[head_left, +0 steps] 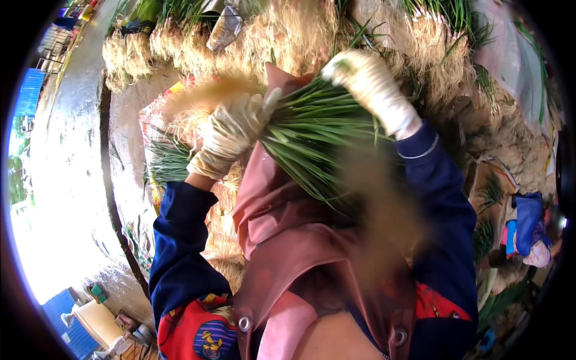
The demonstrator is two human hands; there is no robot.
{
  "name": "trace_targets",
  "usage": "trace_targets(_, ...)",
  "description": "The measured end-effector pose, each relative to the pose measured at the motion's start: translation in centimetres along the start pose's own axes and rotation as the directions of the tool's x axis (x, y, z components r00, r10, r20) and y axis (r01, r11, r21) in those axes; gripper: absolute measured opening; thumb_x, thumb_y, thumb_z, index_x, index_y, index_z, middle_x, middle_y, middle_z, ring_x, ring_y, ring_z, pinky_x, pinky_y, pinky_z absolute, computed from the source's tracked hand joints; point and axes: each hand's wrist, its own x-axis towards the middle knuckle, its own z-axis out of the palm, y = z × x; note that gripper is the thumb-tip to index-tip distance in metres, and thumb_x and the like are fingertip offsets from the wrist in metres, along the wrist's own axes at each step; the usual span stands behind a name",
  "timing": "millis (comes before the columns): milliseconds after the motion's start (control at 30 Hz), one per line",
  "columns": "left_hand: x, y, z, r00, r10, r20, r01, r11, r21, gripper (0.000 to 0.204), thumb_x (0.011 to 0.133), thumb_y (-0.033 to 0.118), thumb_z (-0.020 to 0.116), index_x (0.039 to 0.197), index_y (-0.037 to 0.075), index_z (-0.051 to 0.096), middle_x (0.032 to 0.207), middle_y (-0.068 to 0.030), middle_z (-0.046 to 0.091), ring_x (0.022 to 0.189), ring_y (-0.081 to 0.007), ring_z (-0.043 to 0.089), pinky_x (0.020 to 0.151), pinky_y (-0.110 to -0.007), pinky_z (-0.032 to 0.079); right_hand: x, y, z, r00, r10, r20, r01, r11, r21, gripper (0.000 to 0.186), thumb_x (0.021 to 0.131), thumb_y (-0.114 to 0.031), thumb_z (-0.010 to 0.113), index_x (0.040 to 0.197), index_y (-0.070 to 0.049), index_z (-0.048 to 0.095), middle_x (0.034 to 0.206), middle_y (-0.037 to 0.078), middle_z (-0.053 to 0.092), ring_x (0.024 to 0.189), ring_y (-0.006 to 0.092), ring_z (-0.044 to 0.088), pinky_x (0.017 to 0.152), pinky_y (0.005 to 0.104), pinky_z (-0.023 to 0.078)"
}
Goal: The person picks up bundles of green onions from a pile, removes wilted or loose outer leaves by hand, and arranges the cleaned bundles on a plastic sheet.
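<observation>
A bunch of green onions [327, 120] lies across my front, its long green leaves fanned out to the right over a reddish-brown apron [294, 252]. My left hand [234, 129], in a soiled off-white glove, is closed round the bunch near its root end. Pale roots [210, 96] stick out beyond that hand, partly blurred. My right hand [363, 81], gloved too, is curled at the far edge of the leaves. A bit of green shows at its fingers, apparently a leaf; the fingertips are partly hidden.
Rooted green onions [438, 48] lie in heaps along the far side. More leaves [171, 159] lie left of my left forearm. A wet concrete floor [72, 150] runs along the left. Another person [528, 231] in blue is at the right. Blurred brown smears cover my right side.
</observation>
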Motion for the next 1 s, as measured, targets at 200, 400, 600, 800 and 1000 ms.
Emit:
trace_targets(200,-4.8,0.0,5.4,0.99,-0.135,0.04,0.138,0.988,-0.067,0.053,0.079,0.012,0.055,0.131,0.016,0.048,0.094,0.0006,0.057,0.083,-0.0176,0.054,0.08,-0.033,0.046,-6.3,0.8,-12.3,0.973,0.098,-0.211,-0.091,0.995,0.044,0.022,0.09,-0.018,0.058,0.106,-0.003,0.062,0.094,0.007,0.065,0.082,0.0124,0.061,0.074,0.0234,0.049)
trace_targets(400,-0.6,-0.3,2.4,0.99,-0.139,-0.001,0.132,0.941,-0.312,0.053,0.078,0.015,0.057,0.13,0.019,0.049,0.094,-0.0026,0.059,0.086,-0.0214,0.056,0.08,-0.035,0.045,-16.7,-8.6,-12.9,0.979,-0.176,-0.106,0.146,0.96,-0.24,0.016,0.078,-0.008,0.066,0.094,-0.003,0.065,0.084,0.008,0.067,0.076,0.0136,0.062,0.069,0.0268,0.05)
trace_targets(600,-0.1,0.1,0.7,0.994,-0.1,-0.038,0.084,0.949,-0.305,0.054,0.079,0.013,0.056,0.132,0.017,0.046,0.092,-0.0042,0.058,0.081,-0.0204,0.055,0.074,-0.035,0.045,-16.6,-6.9,0.8,0.903,-0.418,0.102,0.404,0.743,-0.534,0.038,0.073,-0.027,0.068,0.108,-0.015,0.06,0.093,-0.001,0.061,0.052,0.0139,0.055,0.046,0.0266,0.046)
trace_targets(800,-0.3,-0.2,1.8,0.994,-0.098,0.045,0.107,0.952,-0.288,0.053,0.079,0.012,0.055,0.131,0.018,0.047,0.091,-0.0034,0.058,0.083,-0.02,0.055,0.076,-0.035,0.044,-15.4,-4.3,3.8,0.912,-0.409,0.009,0.397,0.879,-0.263,0.015,0.077,-0.018,0.066,0.085,-0.007,0.062,0.067,0.008,0.056,0.058,0.021,0.058,0.05,0.0328,0.046)
trace_targets(1000,-2.2,0.7,1.6,0.987,-0.158,-0.033,0.143,0.95,-0.278,0.05,0.075,0.008,0.054,0.125,0.013,0.05,0.099,-0.005,0.057,0.088,-0.0218,0.056,0.075,-0.035,0.046,-18.6,-6.2,0.5,0.927,-0.176,-0.33,0.226,0.967,0.118,0.013,0.083,-0.016,0.064,0.077,-0.005,0.062,0.066,0.006,0.06,0.061,0.0178,0.06,0.053,0.0278,0.047)
